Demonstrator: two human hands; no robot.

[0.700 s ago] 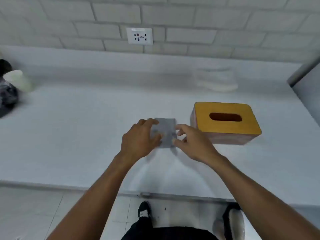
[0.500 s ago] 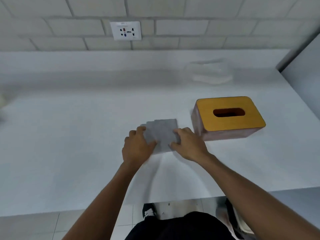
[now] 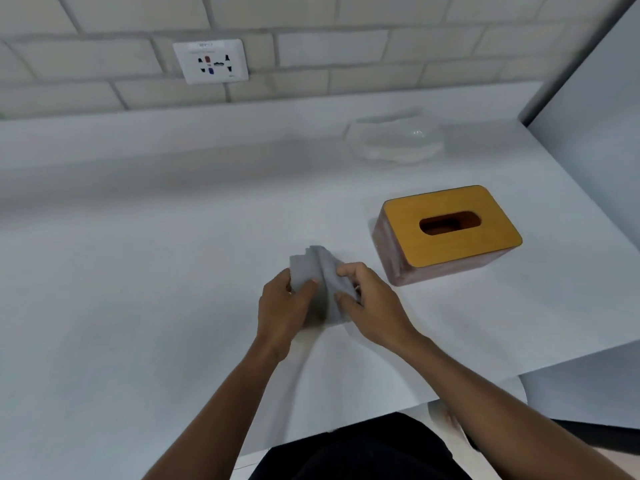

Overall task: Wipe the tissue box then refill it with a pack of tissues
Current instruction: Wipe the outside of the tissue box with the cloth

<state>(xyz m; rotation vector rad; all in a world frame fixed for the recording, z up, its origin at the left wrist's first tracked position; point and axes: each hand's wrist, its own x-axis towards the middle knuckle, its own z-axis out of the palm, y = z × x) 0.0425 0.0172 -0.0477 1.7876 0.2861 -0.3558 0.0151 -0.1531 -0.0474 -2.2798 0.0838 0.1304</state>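
Note:
A grey cloth point(image 3: 322, 275) is held between both hands just above the white counter point(image 3: 138, 271). My left hand point(image 3: 284, 306) grips its left side with the thumb on top. My right hand point(image 3: 374, 303) pinches its right side. The cloth is bunched and folded along its middle. The tissue box point(image 3: 446, 233), with a yellow wooden lid, an oval slot and brown sides, stands on the counter to the right of my hands, not touched. A clear-wrapped pack of white tissues point(image 3: 394, 140) lies at the back of the counter, behind the box.
A white wall socket point(image 3: 211, 61) sits in the brick wall at the back. A grey panel point(image 3: 595, 109) rises at the right end of the counter. The counter's front edge runs close to my body.
The flat cloth has been lifted and folded together between my hands. The view has tilted and moved closer to the counter; the box has stayed in place.

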